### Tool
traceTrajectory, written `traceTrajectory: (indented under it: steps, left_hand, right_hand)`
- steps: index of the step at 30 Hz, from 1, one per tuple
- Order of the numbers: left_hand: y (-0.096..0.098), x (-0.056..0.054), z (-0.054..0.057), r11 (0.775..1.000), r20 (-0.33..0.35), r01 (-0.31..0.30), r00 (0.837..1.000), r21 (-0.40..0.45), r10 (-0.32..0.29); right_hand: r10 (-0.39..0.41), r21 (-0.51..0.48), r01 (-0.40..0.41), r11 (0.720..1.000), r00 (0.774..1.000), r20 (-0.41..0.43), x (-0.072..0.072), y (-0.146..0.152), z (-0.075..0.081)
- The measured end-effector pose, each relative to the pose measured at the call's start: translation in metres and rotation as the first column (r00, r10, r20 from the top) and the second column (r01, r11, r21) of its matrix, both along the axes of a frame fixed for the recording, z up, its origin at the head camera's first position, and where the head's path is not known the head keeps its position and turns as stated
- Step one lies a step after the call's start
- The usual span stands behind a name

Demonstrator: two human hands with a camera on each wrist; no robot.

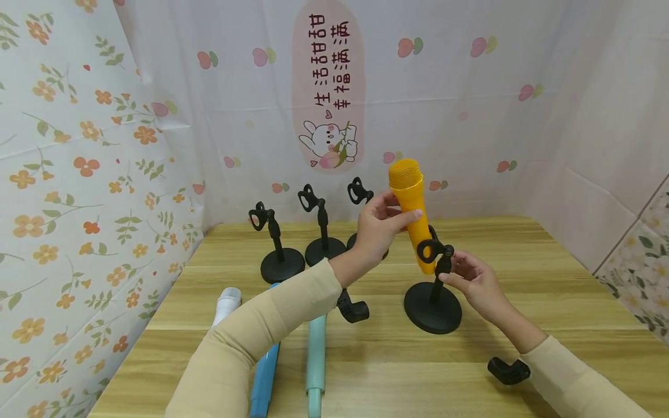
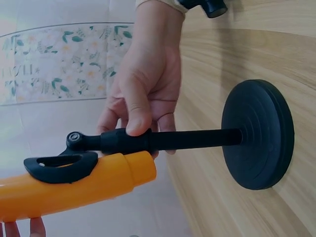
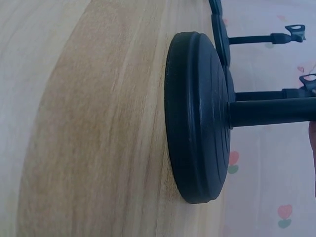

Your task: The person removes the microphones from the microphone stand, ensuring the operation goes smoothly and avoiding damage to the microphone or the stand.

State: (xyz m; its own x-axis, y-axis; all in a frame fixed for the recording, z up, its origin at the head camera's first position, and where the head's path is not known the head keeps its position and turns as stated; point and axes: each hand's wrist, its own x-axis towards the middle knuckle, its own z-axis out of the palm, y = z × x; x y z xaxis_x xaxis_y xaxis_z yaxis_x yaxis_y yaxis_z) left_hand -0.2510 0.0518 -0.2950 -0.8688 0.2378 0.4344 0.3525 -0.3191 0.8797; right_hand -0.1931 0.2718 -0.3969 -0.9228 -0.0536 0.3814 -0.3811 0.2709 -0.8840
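Observation:
My left hand (image 1: 377,231) grips an orange microphone (image 1: 412,200) by its upper handle, below the mesh head, which points up. The handle slants down into the clip (image 1: 435,249) of a black microphone stand (image 1: 432,316). Seen from the left wrist, the clip (image 2: 61,168) lies across the handle (image 2: 113,173), and its tapered end sticks out past it. My right hand (image 1: 477,285) holds the stand's post between thumb and fingers. The round base (image 3: 197,118) stands on the table in the right wrist view; most of the right hand is out of that frame.
Several black stands, including one (image 1: 282,264) and another (image 1: 324,249), stand at the back left; the left hand partly covers a third (image 1: 360,191). A white microphone (image 1: 227,302), a blue one (image 1: 265,377) and a teal one (image 1: 316,360) lie front left, partly behind the sleeve (image 1: 261,337).

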Motion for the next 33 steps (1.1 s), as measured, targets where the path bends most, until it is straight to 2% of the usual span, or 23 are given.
traceTrajectory:
  steps: [10, 19, 33]
  left_hand:
    - [-0.0028, -0.0016, 0.0014, 1.000, 0.029, 0.002, 1.000, 0.027, -0.002]
    - [-0.0062, -0.0011, -0.0011, 0.999, 0.007, -0.007, 1.000, 0.046, 0.007]
    - [-0.0091, -0.0041, -0.0022, 0.993, 0.048, -0.006, 0.999, 0.115, 0.001]
  right_hand:
    - [-0.006, -0.005, 0.006, 1.000, 1.000, 0.013, -0.0007, -0.0004, -0.0007]
    - [-0.012, 0.010, 0.011, 1.000, 1.000, 0.018, -0.0009, -0.0001, -0.0016]
    - [-0.028, 0.000, 0.028, 1.000, 0.999, 0.015, 0.0004, -0.0003, -0.0011]
